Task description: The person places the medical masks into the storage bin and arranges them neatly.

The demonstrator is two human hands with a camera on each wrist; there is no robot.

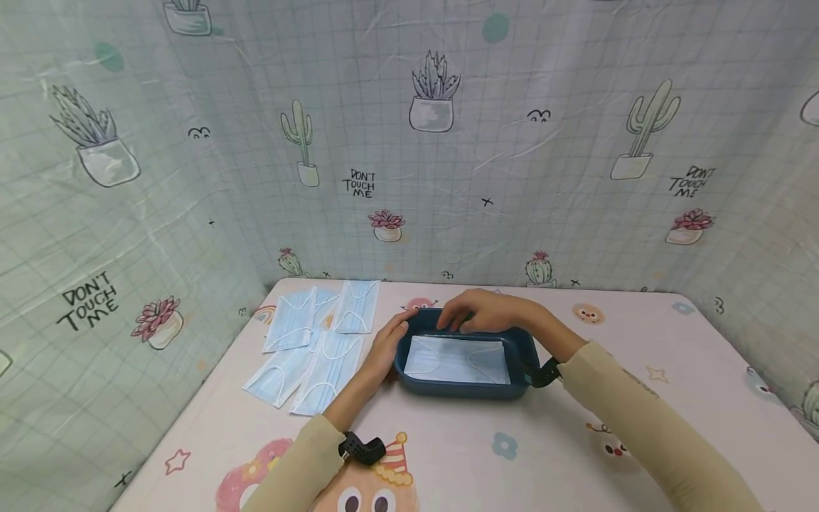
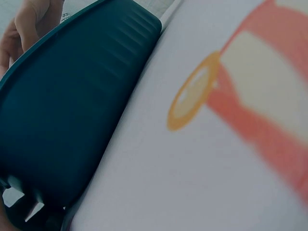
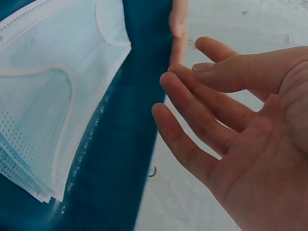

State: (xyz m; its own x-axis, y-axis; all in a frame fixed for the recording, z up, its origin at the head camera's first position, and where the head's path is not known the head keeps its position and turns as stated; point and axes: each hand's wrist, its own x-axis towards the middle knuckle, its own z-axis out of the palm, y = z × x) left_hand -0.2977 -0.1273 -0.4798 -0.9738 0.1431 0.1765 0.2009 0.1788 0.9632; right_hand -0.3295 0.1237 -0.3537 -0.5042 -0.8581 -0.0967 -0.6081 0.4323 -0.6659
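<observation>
A dark teal plastic basket (image 1: 462, 390) stands on the table in front of me. Inside it lies a stack of light blue face masks (image 1: 456, 359), whose layered edges show in the right wrist view. My left hand (image 1: 382, 352) rests against the basket's left end, its fingers extended along the outside up to the rim. Over the far rim hovers my right hand (image 1: 486, 311), its fingers loosely bent and holding nothing. In the right wrist view this hand (image 3: 236, 110) is beside the basket wall (image 3: 118, 159), thumb and fingers apart.
To the left of the basket, several more face masks (image 1: 329, 363) lie overlapping on the table (image 1: 461, 455), which has a cartoon-printed cover. A grid-patterned curtain (image 1: 512, 163) with cactus drawings hangs behind the table and along its sides.
</observation>
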